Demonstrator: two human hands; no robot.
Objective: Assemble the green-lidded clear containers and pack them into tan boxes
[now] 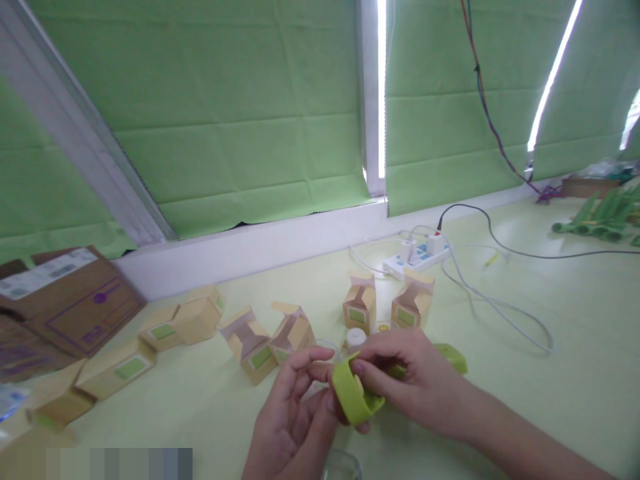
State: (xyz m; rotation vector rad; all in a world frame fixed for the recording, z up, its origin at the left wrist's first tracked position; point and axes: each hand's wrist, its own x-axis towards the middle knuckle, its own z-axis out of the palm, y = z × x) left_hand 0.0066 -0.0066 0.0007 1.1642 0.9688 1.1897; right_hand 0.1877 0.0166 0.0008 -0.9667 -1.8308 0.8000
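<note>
Low in the middle of the view, my left hand (295,420) supports a lime-green, band-shaped plastic part (349,395), its fingers curled round the left side. My right hand (420,383) pinches the same part at its upper right, thumb pressed into the inside. Something small and pale shows within the band near that thumb; its kind is unclear. Behind the right wrist another lime-green piece (454,359) sticks out, partly hidden. A white round cap or bottle top (356,339) stands just beyond my fingers. Below them lies a clear, rounded item (343,465), cut off by the frame.
Open small cartons stand beyond my hands, among them one carton (359,315). Closed cartons (123,368) line the left, near a large cardboard box (85,307). A power strip (417,257) with cables lies behind; green tubes (595,217) are far right.
</note>
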